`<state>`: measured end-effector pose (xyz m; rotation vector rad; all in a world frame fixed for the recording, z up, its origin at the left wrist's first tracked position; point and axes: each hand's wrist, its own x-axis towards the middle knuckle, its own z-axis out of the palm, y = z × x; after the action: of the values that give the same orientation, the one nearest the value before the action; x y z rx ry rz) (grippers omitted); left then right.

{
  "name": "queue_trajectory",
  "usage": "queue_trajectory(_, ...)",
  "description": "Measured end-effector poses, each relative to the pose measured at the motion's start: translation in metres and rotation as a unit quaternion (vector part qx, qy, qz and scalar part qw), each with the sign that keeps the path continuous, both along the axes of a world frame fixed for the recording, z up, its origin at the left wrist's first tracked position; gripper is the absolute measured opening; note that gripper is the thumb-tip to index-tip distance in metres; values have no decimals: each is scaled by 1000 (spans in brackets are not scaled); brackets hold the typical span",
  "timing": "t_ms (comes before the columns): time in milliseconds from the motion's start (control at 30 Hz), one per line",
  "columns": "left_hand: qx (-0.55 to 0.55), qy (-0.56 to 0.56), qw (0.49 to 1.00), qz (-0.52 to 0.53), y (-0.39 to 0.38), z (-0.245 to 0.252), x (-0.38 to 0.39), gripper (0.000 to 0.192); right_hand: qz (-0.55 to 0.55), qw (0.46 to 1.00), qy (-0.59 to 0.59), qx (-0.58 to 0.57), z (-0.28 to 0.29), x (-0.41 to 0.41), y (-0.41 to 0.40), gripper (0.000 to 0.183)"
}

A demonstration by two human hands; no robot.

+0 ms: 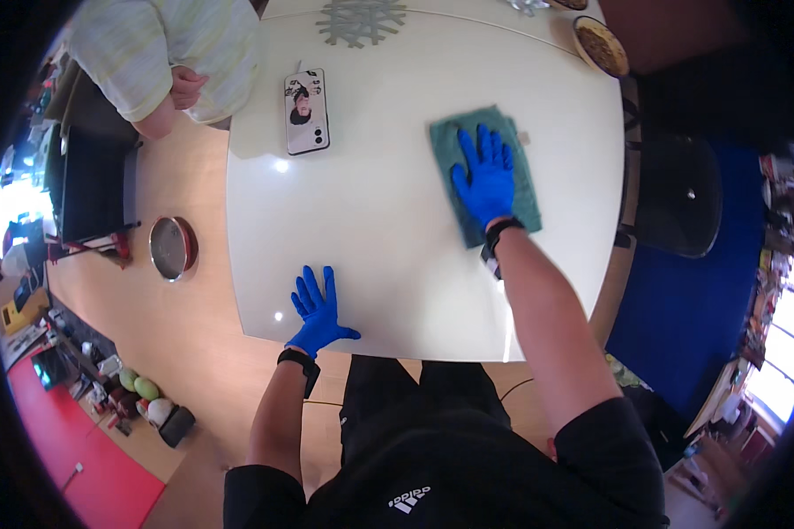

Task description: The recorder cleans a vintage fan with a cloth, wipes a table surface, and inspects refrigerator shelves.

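Note:
My right hand (487, 180), in a blue disposable glove, lies flat with spread fingers on a green cloth (464, 221). The cloth is spread on the right part of a glossy white table (370, 218). Near the table's front left edge, my left hand (317, 317) wears a matching glove. Its palm rests on the tabletop, fingers apart, with nothing held. Both wrists carry dark bands. Beyond my left hand, a smartphone (308, 112) in a printed case lies back side up.
A grey openwork mat (360, 20) lies at the far side of the table. A bowl (601, 47) with brown contents stands at the far right edge. Another person (172, 53) stands at the far left corner. A round metal-rimmed pan (170, 248) is on the floor; a dark chair (678, 195) stands right.

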<state>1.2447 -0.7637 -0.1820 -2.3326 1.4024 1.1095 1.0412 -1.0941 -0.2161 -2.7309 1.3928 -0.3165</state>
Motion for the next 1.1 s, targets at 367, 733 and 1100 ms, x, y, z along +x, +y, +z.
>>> queue_trajectory(367, -14, 14, 999, 42, -3, -4, 3, 149, 87, 991, -35, -97, -34, 53, -180, 59)
queue_trajectory(733, -21, 17, 998, 54, -9, 5, 2, 144, -10, 990, -16, -136, -34, 58, -138, 57)
queue_trajectory(1100, -47, 23, 999, 14, -6, 6, 2, 145, 17, 999, -23, -37, 5, 37, 77, 60)
